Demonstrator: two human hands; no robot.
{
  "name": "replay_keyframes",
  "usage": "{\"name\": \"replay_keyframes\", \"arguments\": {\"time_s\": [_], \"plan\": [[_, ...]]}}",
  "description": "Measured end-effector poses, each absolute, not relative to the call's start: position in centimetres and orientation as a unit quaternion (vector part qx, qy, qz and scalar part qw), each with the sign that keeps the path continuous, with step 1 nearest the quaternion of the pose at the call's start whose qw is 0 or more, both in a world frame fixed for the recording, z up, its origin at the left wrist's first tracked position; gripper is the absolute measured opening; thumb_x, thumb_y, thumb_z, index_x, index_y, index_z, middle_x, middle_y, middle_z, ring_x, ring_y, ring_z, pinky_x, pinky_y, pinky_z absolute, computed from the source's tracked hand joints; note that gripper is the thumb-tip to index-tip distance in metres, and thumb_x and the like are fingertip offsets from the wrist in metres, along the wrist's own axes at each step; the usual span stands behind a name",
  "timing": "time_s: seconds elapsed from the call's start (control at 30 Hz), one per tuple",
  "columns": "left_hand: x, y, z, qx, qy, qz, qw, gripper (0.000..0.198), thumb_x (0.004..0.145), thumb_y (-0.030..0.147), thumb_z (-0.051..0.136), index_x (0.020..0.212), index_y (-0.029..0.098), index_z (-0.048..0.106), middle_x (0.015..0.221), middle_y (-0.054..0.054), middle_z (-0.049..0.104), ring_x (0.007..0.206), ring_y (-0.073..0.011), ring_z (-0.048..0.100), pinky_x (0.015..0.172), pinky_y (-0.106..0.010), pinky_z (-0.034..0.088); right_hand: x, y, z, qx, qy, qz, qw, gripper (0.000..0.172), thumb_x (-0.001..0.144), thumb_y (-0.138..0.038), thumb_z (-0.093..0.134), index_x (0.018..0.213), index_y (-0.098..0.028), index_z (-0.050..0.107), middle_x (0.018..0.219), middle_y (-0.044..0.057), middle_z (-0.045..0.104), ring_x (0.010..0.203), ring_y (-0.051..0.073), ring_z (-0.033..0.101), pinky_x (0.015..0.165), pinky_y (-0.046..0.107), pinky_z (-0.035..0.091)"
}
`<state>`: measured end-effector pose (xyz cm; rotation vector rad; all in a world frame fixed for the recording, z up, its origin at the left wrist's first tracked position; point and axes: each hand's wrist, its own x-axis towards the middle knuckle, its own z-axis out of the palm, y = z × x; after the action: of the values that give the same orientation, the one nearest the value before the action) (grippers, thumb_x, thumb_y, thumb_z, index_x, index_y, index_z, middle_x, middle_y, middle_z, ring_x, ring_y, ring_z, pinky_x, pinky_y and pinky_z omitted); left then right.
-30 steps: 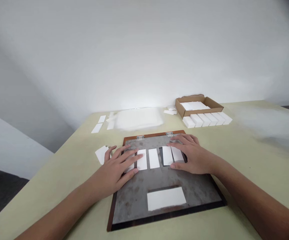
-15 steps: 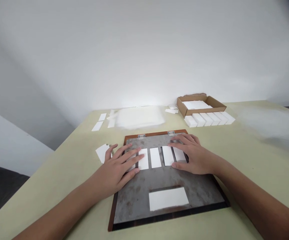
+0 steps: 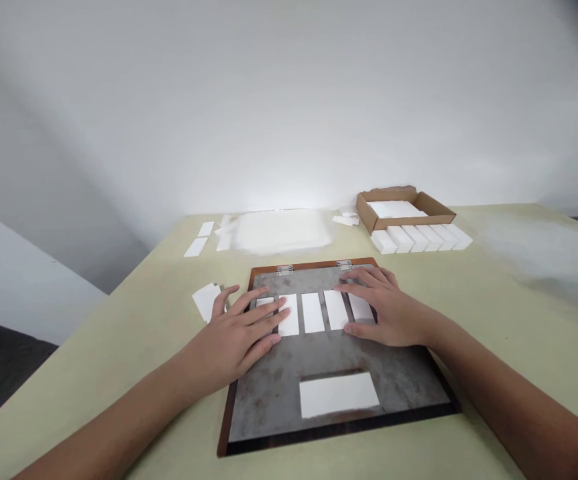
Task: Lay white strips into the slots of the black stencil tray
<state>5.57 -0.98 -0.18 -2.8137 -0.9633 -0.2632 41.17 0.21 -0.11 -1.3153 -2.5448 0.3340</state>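
While 5 white cards (image 3: 313, 312) lie side by side on the grey plate (image 3: 269, 390), the left hand (image 3: 239, 333) and right hand (image 3: 386, 310) are laid flat on the end cards, open, nothing gripped. Soft, even pressing is probably needed, so edges are kept straight.

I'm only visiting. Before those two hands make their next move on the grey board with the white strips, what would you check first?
1. The left hand lies flat, fingers on the leftmost of the white strips: ok.
2. The right hand lies flat on the rightmost ones: ok.
3. Strips lie side by side in one row across the grey board: ok.
4. Outer strips sit square: cannot tell, the hands cover them.
5. The large white piece lies flat near the board's front edge, untouched: ok.
6. The loose white pieces lie off the board, beside the left hand: ok.
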Motion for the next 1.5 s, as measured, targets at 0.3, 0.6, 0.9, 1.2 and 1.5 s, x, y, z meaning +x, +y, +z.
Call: {"name": "replay_keyframes", "arguments": {"time_s": [0.3,0.6,0.9,1.2,1.5], "plan": [[5.6,-0.9,-0.4,-0.938,-0.324,-0.104,0.065,0.045,0.110,0.035,0.049,0.155,0.037,0.048,0.154,0.002,0.057,0.147,-0.0289,0.043,0.124,-0.052,0.010,41.1,0.2,0.0,-0.452,-0.876,0.117,0.122,0.067,0.087,-0.061,0.070,0.146,-0.033,0.056,0.154,0.010,0.051,0.148,0.037,0.036,0.122,0.062,0.023],[5.5,-0.7,-0.4,-0.938,-0.326,-0.096,0.063,0.044,0.110,0.036,0.047,0.154,0.038,0.048,0.155,0.003,0.056,0.146,-0.0266,0.044,0.125,-0.050,0.009,41.1,0.4,-0.4,-0.448,-0.877,0.112,0.135,0.067,0.087,-0.061,0.070,0.146,-0.032,0.057,0.151,0.011,0.053,0.146,0.037,0.038,0.121,0.062,0.023],[5.4,-0.5,-0.5,-0.939,-0.323,-0.098,0.063,0.043,0.109,0.034,0.046,0.152,0.037,0.050,0.156,0.003,0.055,0.146,-0.0265,0.044,0.125,-0.049,0.008,42.7,0.2,1.3,-0.466,-0.868,0.114,0.124,0.074,0.088,-0.065,0.067,0.153,-0.034,0.048,0.160,0.011,0.043,0.152,0.036,0.030,0.124,0.062,0.019],[5.1,-0.4,-0.9,-0.934,-0.341,-0.093,0.055,0.047,0.109,0.033,0.045,0.155,0.039,0.046,0.157,0.000,0.054,0.146,-0.0266,0.045,0.124,-0.050,0.010,44.8,0.1,1.9,-0.495,-0.853,0.152,0.068,0.072,0.084,-0.069,0.067,0.146,-0.035,0.056,0.158,0.009,0.044,0.151,0.041,0.030,0.124,0.065,0.018],[5.3,-0.4,-0.9,-0.932,-0.343,-0.111,0.047,0.044,0.109,0.036,0.044,0.153,0.040,0.048,0.153,0.001,0.057,0.144,-0.0262,0.048,0.124,-0.049,0.010,44.5,0.2,1.9,-0.491,-0.853,0.159,0.073,0.070,0.085,-0.063,0.068,0.148,-0.037,0.053,0.158,0.007,0.044,0.148,0.039,0.035,0.124,0.066,0.017]]}}
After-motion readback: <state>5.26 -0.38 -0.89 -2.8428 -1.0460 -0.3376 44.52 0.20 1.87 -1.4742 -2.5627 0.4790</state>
